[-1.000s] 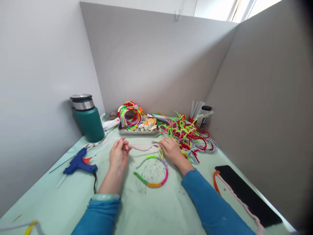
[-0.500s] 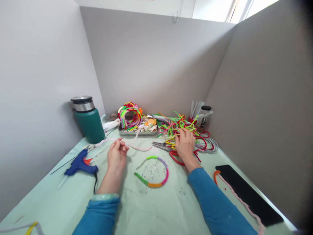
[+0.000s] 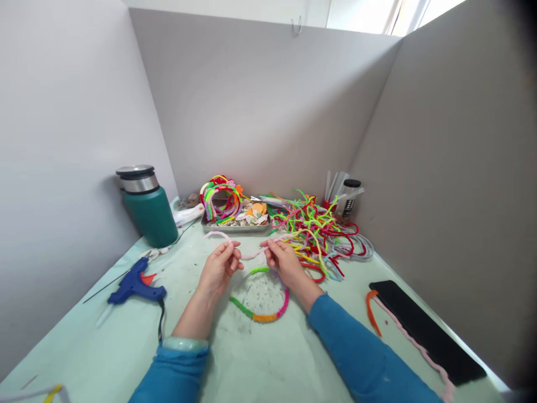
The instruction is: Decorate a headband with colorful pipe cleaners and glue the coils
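My left hand (image 3: 220,266) is closed, pinching a pale pink pipe cleaner (image 3: 250,257) that spans the gap to the other hand. One end of it curls out past the left fingers. My right hand (image 3: 285,263) is closed too, its fingertips on the pink pipe cleaner. From behind that hand a pale yellow pipe cleaner (image 3: 318,242) arcs down to the right; whether it joins the pink one I cannot tell. Just below the hands lies a headband (image 3: 265,318) wrapped in green, orange, pink and purple, partly covered by my right hand.
A blue glue gun (image 3: 136,282) and a green bottle (image 3: 151,215) are at left. Behind stands a metal tray (image 3: 235,229) of small pieces with wrapped headbands on it. A tangled heap of pipe cleaners (image 3: 312,215) is at back right. A black strip (image 3: 428,330) lies at right.
My right hand has left the pipe-cleaner heap and come left to the pink pipe cleaner. My left hand has shifted right. The scissors by the heap no longer show.
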Available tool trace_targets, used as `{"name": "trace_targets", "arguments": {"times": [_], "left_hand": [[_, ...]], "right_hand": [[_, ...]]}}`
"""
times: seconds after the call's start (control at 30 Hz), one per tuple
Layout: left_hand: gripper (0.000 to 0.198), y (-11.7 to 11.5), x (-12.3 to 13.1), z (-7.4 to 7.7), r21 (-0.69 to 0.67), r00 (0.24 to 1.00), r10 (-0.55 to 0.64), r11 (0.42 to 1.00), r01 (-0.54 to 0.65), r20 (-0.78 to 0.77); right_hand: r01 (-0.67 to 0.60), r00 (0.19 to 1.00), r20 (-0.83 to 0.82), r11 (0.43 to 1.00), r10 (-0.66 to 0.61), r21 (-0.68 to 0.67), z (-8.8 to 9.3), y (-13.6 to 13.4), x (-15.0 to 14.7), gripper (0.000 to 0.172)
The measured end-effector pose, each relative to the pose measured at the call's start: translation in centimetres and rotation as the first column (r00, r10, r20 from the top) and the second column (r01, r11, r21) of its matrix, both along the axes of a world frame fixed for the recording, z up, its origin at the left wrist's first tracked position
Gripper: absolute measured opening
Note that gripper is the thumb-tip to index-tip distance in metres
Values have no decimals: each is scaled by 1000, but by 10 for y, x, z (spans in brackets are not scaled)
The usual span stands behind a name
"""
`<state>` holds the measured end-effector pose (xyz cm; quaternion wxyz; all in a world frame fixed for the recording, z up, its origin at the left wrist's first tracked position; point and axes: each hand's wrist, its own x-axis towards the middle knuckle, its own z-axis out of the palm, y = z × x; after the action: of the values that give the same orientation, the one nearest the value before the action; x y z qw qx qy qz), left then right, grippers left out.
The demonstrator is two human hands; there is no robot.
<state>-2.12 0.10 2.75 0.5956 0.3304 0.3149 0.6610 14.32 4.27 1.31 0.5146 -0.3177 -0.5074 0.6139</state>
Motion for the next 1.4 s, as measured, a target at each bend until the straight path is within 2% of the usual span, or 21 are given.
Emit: {"name": "trace_targets", "arguments": {"times": [0.1,0.23,0.4,0.57,0.7,0.77,0.83,0.93,1.1,1.3,1.4], "left_hand": [[15,2,-2,1,-26,991,112,994,-110,79],[8,3,-9,4,-86,940,303,952,-292,156],[9,3,-13,7,-93,896,404,915,-394,183],[13,2,-15,7,-105,901,387,922,-373,196],[19,2,-18,6,-131,945,242,967,-218,218],[26,3,-20,5,-159,953,205,972,-171,225],[30,3,-21,4,-173,950,216,968,-179,224],[31,2,-22,4,-175,937,294,949,-263,186],[30,2,-23,3,-83,909,380,925,-371,172],[24,5,-23,9,-119,870,405,914,-387,282],[18,4,-13,11,-36,930,310,950,-309,196]], "right_hand": [[22,1000,-9,1000,-22,-21,-1,1,3,31],[25,999,28,1000,-25,-4,-3,-1,5,29],[100,995,18,995,-100,-28,-4,2,8,29],[168,981,-89,983,-173,-69,-9,9,12,28],[169,969,-164,981,-184,-99,-12,13,15,29],[168,965,-187,980,-186,-108,-12,14,16,28],[178,958,-209,978,-197,-107,-12,15,16,28],[202,953,-214,977,-213,-72,-9,14,16,27],[227,955,-186,973,-231,-39,-2,12,17,28],[265,948,-179,964,-263,-14,2,15,23,28],[240,954,-181,971,-237,-9,2,11,17,27]]}}
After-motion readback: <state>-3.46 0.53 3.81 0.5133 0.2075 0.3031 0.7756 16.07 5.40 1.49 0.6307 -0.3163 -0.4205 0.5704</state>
